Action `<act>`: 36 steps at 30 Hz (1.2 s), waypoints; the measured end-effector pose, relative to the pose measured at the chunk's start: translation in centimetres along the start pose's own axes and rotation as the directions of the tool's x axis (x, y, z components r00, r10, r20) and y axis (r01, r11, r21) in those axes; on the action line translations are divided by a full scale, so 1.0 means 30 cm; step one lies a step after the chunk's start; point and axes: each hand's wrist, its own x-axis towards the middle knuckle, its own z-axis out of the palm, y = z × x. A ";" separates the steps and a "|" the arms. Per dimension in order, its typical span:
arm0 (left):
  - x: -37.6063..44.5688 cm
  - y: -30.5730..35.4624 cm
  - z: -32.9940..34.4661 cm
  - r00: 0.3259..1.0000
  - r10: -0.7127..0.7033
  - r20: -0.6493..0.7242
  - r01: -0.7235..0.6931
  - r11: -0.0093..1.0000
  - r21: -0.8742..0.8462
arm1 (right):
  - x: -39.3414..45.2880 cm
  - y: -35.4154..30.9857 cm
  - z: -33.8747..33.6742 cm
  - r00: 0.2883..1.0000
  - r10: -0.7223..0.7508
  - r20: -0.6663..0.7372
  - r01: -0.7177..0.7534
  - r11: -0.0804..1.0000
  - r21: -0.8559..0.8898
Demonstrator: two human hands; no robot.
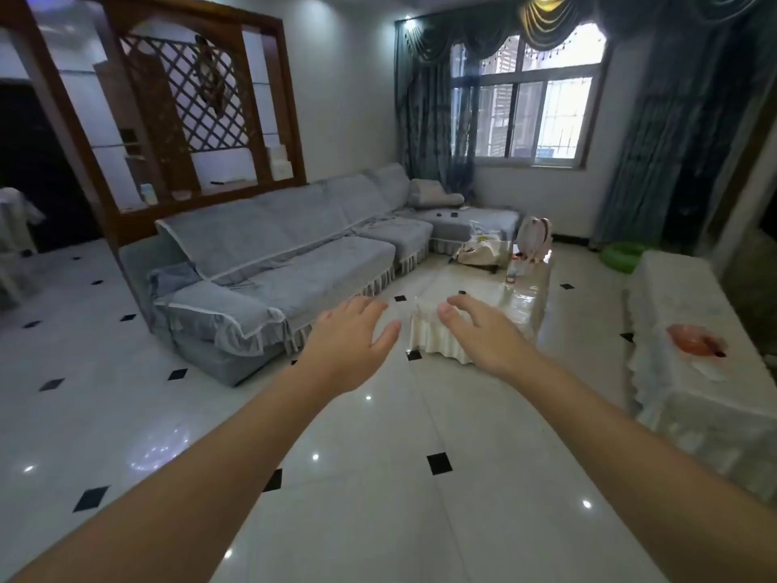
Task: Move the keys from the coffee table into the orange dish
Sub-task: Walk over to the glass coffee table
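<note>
Both arms stretch out ahead of me over the tiled floor. My left hand (351, 345) is open with spread fingers and holds nothing. My right hand (475, 334) is open too, palm down, in front of the near end of the coffee table (517, 305). That low table has a glossy cream cover. I cannot make out any keys on it from here. The orange dish (696, 340) sits on a white-covered cabinet (689, 397) at the right.
A long grey sofa (294, 263) runs along the left of the coffee table. Bags, a bottle and a pink item stand at the table's far end (504, 254). A green basin (622, 254) lies on the floor beyond the cabinet. White tiled floor (378, 477) stretches between me and the table.
</note>
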 end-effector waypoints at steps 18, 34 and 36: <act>0.766 -0.622 0.276 0.999 -0.021 0.044 0.023 0.998 -0.052 | 0.896 0.074 0.320 0.997 0.079 -0.023 -0.081 0.995 -0.066; 1.446 -0.872 0.612 0.996 0.010 0.089 -0.015 0.998 0.059 | 1.647 0.415 0.463 0.996 0.083 -0.032 -0.086 0.992 -0.090; 1.553 -0.906 0.640 0.997 -0.014 0.077 0.007 0.996 0.090 | 1.771 0.453 0.473 0.997 0.074 -0.026 -0.076 0.992 -0.103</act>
